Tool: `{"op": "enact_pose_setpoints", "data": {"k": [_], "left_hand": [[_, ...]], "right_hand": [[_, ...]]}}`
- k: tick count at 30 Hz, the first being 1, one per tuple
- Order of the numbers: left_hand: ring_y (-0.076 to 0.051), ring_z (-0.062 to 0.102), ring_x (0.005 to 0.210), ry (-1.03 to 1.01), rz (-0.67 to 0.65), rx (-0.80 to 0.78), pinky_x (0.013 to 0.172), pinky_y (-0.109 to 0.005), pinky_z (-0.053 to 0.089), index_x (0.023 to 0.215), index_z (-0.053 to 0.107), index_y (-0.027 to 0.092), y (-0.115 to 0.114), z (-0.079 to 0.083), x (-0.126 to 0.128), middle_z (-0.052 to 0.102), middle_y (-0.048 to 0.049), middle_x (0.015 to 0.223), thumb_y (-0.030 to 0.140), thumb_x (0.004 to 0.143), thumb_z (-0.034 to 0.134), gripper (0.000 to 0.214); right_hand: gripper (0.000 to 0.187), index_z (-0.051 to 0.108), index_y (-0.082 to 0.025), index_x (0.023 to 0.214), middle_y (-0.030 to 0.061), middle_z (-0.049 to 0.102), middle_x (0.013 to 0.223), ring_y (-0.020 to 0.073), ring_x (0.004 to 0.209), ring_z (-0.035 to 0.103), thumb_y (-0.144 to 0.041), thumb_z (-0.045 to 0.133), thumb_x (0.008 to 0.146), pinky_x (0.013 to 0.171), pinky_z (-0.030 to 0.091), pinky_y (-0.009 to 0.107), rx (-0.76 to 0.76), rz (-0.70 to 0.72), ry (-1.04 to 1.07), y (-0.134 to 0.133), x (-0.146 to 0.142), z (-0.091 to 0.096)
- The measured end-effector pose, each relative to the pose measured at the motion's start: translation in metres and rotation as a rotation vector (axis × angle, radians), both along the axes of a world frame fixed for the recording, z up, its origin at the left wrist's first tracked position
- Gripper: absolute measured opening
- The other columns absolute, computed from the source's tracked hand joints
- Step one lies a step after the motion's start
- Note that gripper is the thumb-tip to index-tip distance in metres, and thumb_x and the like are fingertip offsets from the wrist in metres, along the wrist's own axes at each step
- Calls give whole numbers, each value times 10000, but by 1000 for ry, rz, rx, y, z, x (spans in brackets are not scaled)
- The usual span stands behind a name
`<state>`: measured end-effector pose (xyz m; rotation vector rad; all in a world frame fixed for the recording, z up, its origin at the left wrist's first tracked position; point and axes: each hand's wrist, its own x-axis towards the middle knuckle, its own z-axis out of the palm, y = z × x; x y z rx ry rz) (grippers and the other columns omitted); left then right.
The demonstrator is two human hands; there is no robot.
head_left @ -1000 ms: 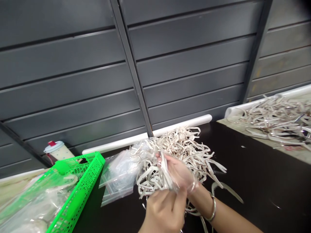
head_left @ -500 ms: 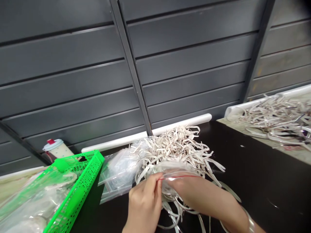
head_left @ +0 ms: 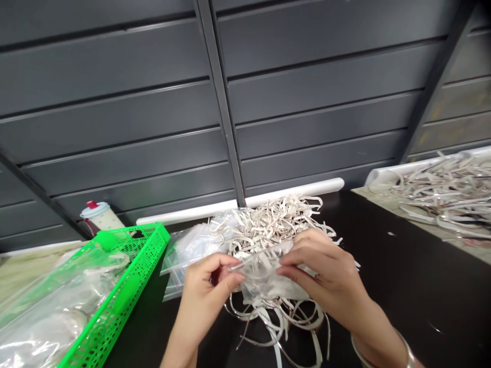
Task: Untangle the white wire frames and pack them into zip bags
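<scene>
Left hand (head_left: 205, 291) and right hand (head_left: 326, 271) have their fingers pinched on a clear plastic bag (head_left: 264, 278), right over a pile of pale strips (head_left: 276, 225) on the dark tabletop (head_left: 414, 286); probably strips inside, tough to tell through the plastic.

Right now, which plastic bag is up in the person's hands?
The clear bag held up between the left hand and right hand. The other clear bag lies on the dark table beside the pile of pale strips.
</scene>
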<state>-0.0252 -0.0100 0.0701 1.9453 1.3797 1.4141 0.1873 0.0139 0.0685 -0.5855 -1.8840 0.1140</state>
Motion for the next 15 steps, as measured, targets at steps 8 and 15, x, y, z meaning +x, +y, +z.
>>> {"op": "enact_pose_setpoints", "data": {"k": [8,15], "left_hand": [[-127,632,610,-655,74,-23,545,-215,477,700,471,193,13,-10,6,656,-14,783,446,837,573,306],[-150,660,490,-817,162,8,459,-188,458,724,447,198,26,-13,-5,692,-1,590,501,766,644,364]], "right_hand": [[600,509,-234,1230,106,560,1150,214,913,587,-342,751,692,644,527,316,-623,282,260,46,-4,-26],[298,666,-130,702,-40,515,437,47,300,355,-384,551,809,322,250,182,-1075,437,-100,62,-29,-48]]}}
